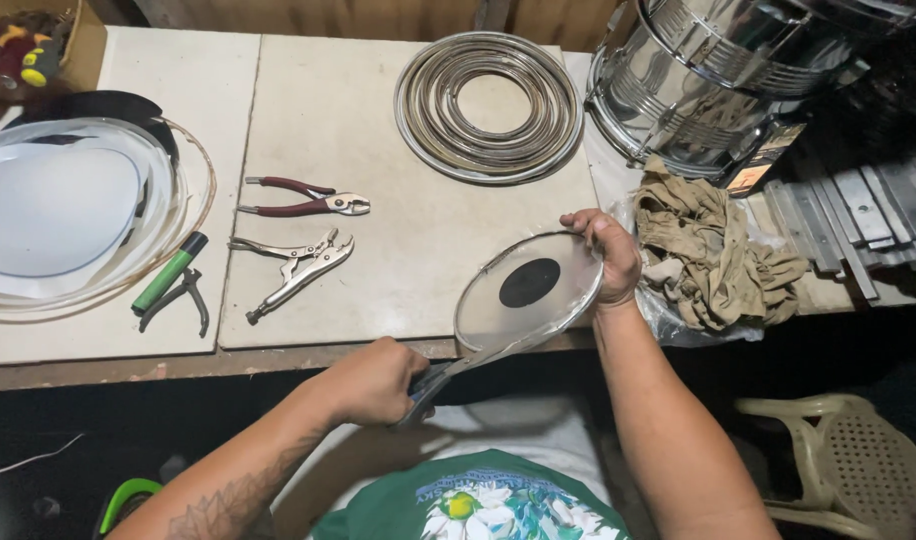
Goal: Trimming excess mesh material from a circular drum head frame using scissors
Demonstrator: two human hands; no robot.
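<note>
Cutting step, I judge: left hand (371,382) clamped on scissors (430,383) at the disc's (527,291) lower rim; right hand (606,255) grips its far edge, above the surface (408,250) edge; next, turning the disc steadily.

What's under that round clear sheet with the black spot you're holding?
Through the clear round sheet the pale tabletop shows. Its near edge hangs past the table. The right hand grips the far rim; the left hand holds a tool whose tip is hidden.
</note>
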